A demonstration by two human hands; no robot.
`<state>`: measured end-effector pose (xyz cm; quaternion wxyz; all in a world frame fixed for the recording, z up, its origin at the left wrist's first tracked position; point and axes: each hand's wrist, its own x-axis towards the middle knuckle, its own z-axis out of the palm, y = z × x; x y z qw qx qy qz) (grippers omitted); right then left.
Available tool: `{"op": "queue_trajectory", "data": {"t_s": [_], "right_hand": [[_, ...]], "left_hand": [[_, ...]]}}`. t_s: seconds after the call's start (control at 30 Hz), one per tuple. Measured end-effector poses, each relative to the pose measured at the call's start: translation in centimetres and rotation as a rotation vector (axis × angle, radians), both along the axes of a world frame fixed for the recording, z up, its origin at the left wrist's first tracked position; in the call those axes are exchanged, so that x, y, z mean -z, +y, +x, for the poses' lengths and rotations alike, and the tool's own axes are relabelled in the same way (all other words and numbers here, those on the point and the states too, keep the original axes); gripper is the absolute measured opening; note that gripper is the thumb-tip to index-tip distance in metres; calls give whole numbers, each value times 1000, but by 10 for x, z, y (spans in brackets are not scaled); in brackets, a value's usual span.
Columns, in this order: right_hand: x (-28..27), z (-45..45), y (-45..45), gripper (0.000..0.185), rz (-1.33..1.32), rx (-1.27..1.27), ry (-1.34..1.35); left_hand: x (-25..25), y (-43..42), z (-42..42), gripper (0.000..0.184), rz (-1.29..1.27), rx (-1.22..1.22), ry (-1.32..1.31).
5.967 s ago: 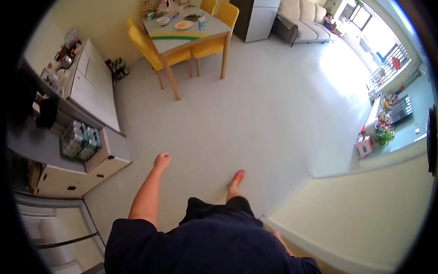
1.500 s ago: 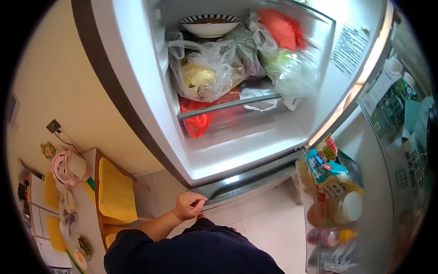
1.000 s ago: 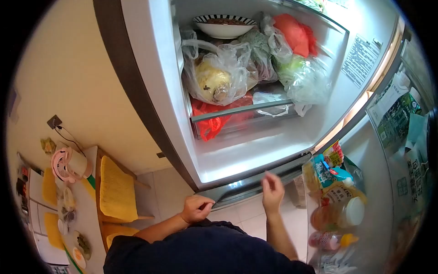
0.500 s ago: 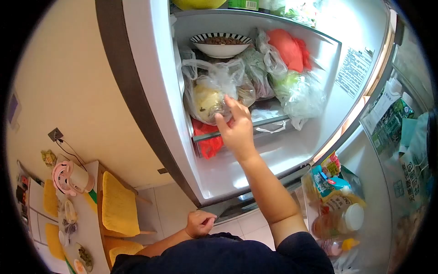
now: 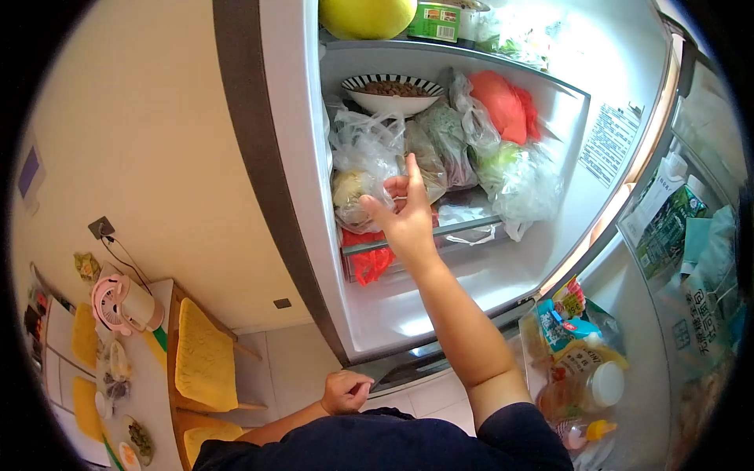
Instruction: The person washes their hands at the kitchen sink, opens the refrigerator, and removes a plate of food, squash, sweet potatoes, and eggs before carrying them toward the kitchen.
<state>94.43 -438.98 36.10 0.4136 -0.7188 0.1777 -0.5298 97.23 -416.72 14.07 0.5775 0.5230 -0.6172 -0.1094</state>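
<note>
My right hand (image 5: 408,216) reaches into the open fridge (image 5: 471,275), fingers apart, at the right side of a clear plastic bag (image 5: 369,149) with a pale yellow item in it. Some of its fingers are partly hidden behind the palm. Below that bag lies a red plastic bag (image 5: 373,265). My left hand (image 5: 345,392) is closed near the lower edge of the fridge; what it holds, if anything, cannot be made out. Behind the bags stands a striped bowl (image 5: 393,94) of brown food. Bagged greens (image 5: 514,180) and a pinkish-red bag (image 5: 499,102) lie farther right.
The fridge door (image 5: 652,314) stands open at the right, with jars, bottles and packets on its shelves. A yellow-green fruit (image 5: 365,17) sits on the upper shelf. At the lower left are a dining table (image 5: 157,377) and a yellow chair (image 5: 204,357).
My right hand has come up from beside the fridge's lower edge into the bags. The bag with the yellow item has shifted and crumpled. My left hand stays low, and the view has tilted up.
</note>
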Motion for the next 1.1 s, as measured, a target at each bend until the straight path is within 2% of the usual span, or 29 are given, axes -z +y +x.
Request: {"op": "queue_trajectory", "data": {"t_s": [0.1,0.2,0.3,0.5,0.73,0.87,0.97,1.0,1.1], "right_hand": [[-11,1,-6,70,-143,150,306],[-25,-3,5,57,-335,220,448],[-10,7,-2,52,-530,201,270],[-20,10,5,51,-520,111,517],[-23,12,1,37,-681,117,552],[-39,3,-12,32,-824,-67,636],[-47,1,3,30,-628,44,834],[-44,1,7,35,-828,36,836],[-44,2,7,40,-1067,-22,1002]], "left_hand": [[0,0,0,5,-19,-8,-24],[-5,0,0,4,-33,-15,-34],[-1,0,-1,4,-54,-32,-42],[-1,-1,-1,5,-42,-17,-26],[2,-1,-2,6,-33,-22,-37],[7,2,0,5,-34,-63,-54],[5,1,-2,5,-17,-77,-32],[7,2,-3,5,-17,-84,-29],[9,1,-4,4,-42,-102,-48]]}}
